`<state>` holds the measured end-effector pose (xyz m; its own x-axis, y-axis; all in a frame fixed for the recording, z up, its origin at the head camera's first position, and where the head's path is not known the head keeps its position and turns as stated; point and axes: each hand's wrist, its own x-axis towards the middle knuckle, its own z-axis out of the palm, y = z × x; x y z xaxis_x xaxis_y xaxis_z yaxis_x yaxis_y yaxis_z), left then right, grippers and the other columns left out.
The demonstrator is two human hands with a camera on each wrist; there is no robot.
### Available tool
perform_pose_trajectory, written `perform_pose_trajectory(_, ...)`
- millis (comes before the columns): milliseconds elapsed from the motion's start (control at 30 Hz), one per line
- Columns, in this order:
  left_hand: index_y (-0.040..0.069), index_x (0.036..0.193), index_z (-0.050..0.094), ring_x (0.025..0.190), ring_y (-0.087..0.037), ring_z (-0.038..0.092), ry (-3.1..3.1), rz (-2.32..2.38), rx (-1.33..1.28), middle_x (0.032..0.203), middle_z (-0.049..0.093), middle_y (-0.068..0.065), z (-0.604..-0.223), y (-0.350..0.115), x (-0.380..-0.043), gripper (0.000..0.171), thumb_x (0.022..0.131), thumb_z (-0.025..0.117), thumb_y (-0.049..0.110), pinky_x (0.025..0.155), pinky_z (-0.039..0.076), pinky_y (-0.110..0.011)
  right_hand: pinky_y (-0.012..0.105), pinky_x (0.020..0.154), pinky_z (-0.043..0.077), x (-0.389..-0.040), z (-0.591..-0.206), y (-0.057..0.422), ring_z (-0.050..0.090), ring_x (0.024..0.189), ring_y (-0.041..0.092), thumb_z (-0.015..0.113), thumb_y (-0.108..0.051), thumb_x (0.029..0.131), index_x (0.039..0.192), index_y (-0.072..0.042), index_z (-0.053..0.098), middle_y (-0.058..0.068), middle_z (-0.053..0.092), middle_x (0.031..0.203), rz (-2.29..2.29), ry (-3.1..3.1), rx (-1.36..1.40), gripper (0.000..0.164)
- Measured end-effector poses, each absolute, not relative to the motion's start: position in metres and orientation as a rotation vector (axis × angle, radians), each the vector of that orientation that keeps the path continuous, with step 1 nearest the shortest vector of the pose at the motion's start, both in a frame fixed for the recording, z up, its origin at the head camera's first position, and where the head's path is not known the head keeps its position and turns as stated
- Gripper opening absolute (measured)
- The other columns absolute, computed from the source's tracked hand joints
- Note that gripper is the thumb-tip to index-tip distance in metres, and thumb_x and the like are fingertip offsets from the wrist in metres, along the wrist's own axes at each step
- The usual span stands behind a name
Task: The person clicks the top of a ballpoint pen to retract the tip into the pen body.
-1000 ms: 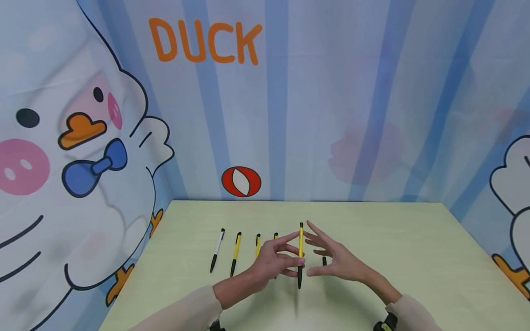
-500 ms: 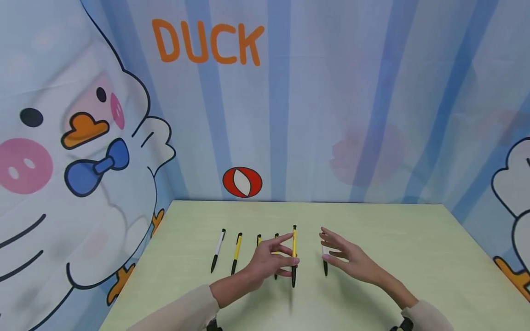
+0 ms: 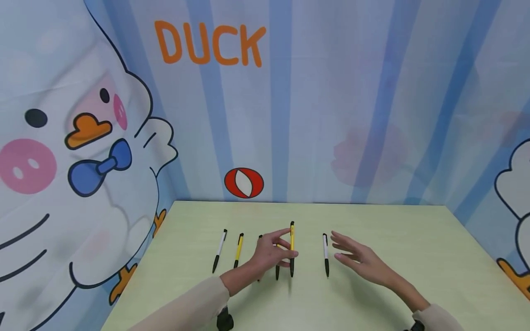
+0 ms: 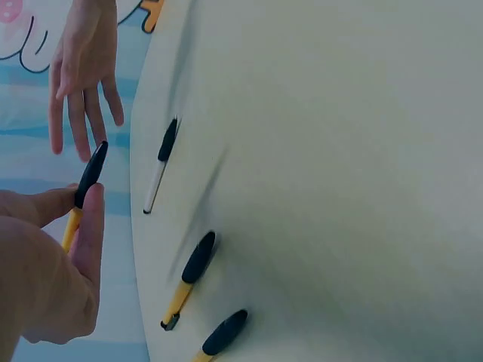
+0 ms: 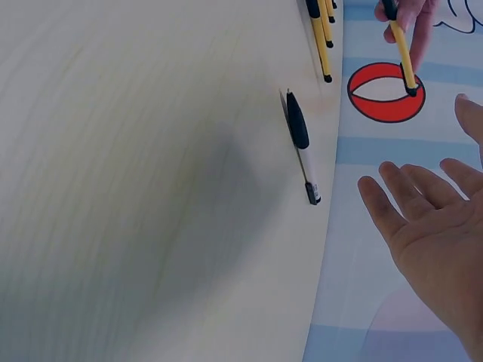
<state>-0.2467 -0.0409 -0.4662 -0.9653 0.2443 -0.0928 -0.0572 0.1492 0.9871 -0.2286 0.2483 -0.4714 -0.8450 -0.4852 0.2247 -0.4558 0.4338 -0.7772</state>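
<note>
In the head view my left hand [image 3: 265, 253] pinches a yellow pen [image 3: 292, 236] with a black grip, upright with its tip down, above the table. The left wrist view has thumb and finger on its black grip [image 4: 89, 177]. My right hand [image 3: 366, 263] is held off to the right with fingers extended, holding nothing. Just left of its fingertips a white pen [image 3: 325, 253] with a black grip lies on the table. Behind and under the left hand lie two yellow pens, partly covered; one shows its black end [image 3: 277, 273].
Further left on the pale green table [image 3: 389, 230] lie another yellow pen [image 3: 239, 248] and a second white pen [image 3: 220, 249], roughly parallel. A blue striped backdrop [image 3: 314, 115] with duck drawings stands behind the table's far edge.
My right hand has drawn away to the right from the held yellow pen, uncovering the white pen. The left hand has carried the yellow pen a little left, nearer the row.
</note>
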Motion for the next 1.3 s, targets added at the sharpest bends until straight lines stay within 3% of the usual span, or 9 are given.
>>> perform_pose_trajectory(400,0.005,0.146,0.055,0.064,-0.016,0.072,2.278,1.775,0.223,0.092,0.067,-0.01,-0.492,-0.028,-0.27,0.071,0.081,0.082,-0.003,0.062,0.065,-0.037,0.014,0.095,0.054,-0.229,-0.475,0.256,0.053,0.133,0.048,0.055,-0.021,0.107,0.156,0.0,0.037,0.028,0.047,0.153,-1.448,2.624,-0.78,0.056)
perform_pose_trajectory(667,0.0,0.143,0.057,0.053,-0.019,0.069,2.473,1.622,0.263,0.082,0.067,-0.007,-0.505,-0.025,-0.269,0.071,0.077,0.084,-0.005,0.053,0.061,-0.03,0.014,0.097,0.052,-0.229,-0.483,0.252,0.052,0.135,0.048,0.055,-0.022,0.107,0.16,-0.001,0.029,0.03,0.045,0.154,-1.477,2.58,-0.762,0.063)
perform_pose_trajectory(933,-0.009,0.138,0.057,0.056,-0.029,0.073,2.508,1.47,0.338,0.074,0.074,-0.012,-0.504,-0.008,-0.27,0.069,0.076,0.086,-0.003,0.062,0.064,-0.031,0.018,0.095,0.056,-0.227,-0.483,0.258,0.054,0.131,0.05,0.056,-0.018,0.106,0.157,0.001,0.033,0.032,0.048,0.15,-1.474,2.651,-0.777,0.059)
perform_pose_trajectory(1067,-0.01,0.137,0.058,0.055,-0.029,0.073,2.536,1.423,0.355,0.068,0.073,-0.013,-0.501,-0.003,-0.267,0.069,0.074,0.086,-0.003,0.064,0.065,-0.031,0.013,0.094,0.053,-0.227,-0.483,0.26,0.055,0.131,0.047,0.056,-0.019,0.106,0.159,-0.001,0.03,0.031,0.048,0.15,-1.485,2.636,-0.773,0.062)
perform_pose_trajectory(1300,-0.008,0.136,0.06,0.054,-0.026,0.072,2.639,1.319,0.349,0.067,0.071,-0.01,-0.497,-0.002,-0.265,0.068,0.075,0.088,0.0,0.064,0.063,-0.029,0.019,0.095,0.057,-0.228,-0.481,0.26,0.058,0.13,0.044,0.056,-0.019,0.106,0.158,0.002,0.03,0.033,0.048,0.149,-1.485,2.644,-0.79,0.062)
